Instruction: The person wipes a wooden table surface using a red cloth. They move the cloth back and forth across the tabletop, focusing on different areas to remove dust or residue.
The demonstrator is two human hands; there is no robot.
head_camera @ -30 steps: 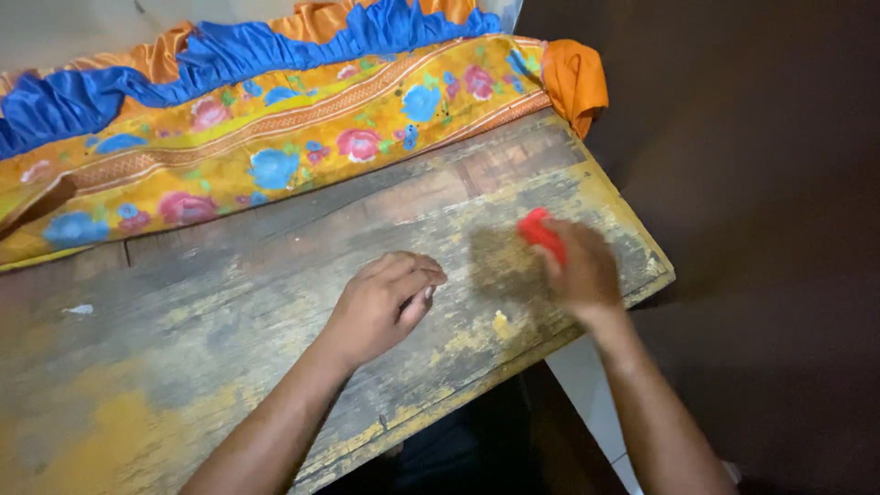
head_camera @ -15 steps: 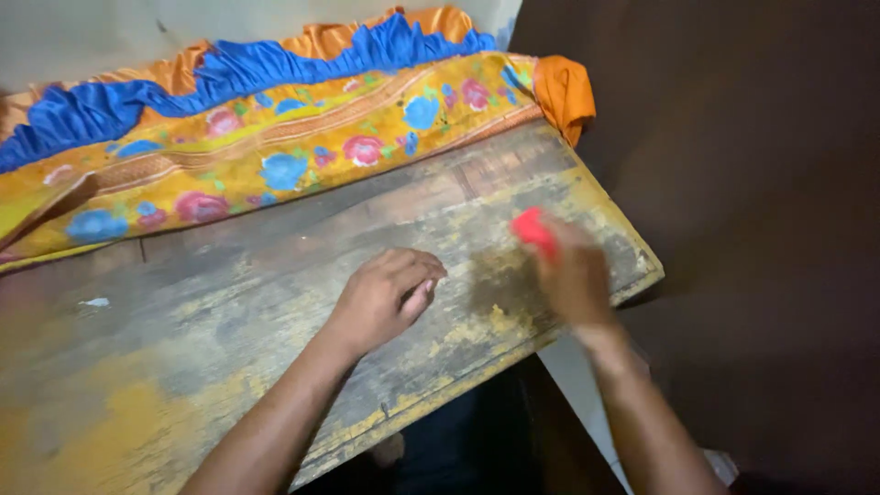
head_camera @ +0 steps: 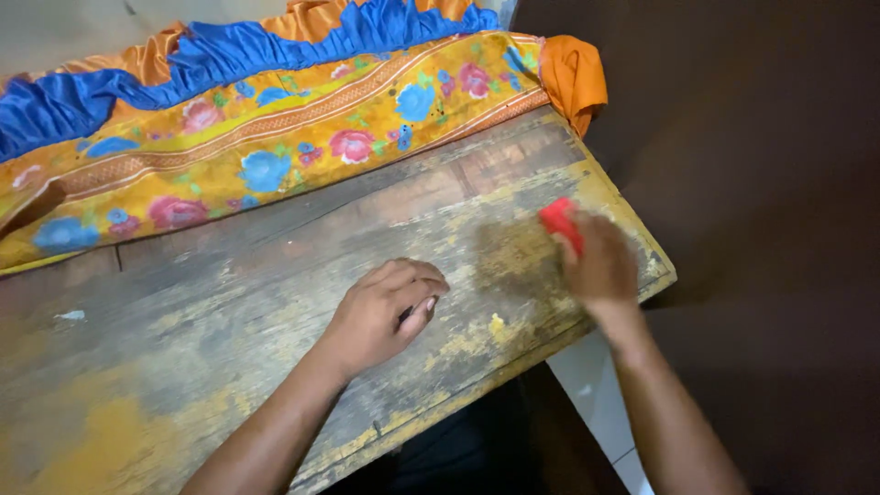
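1. Two hands are on the worn wooden table [head_camera: 229, 302] in the head view. The right hand [head_camera: 600, 266] has its fingers wrapped round a red block [head_camera: 559, 223], pressed flat against the boards near the far right corner.
2. Left hand [head_camera: 380, 312] rests mid-table, fingers curled loosely under, gripping nothing visible.
3. Rubbing looks to be the step in hand; a darker scoured patch [head_camera: 513, 257] sits just beside the block. Next pass calls for firm, even pressure.
4. Flaking yellow paint covers the planks; floral cloth [head_camera: 275, 147] lies along the back edge, dark wall on the right.
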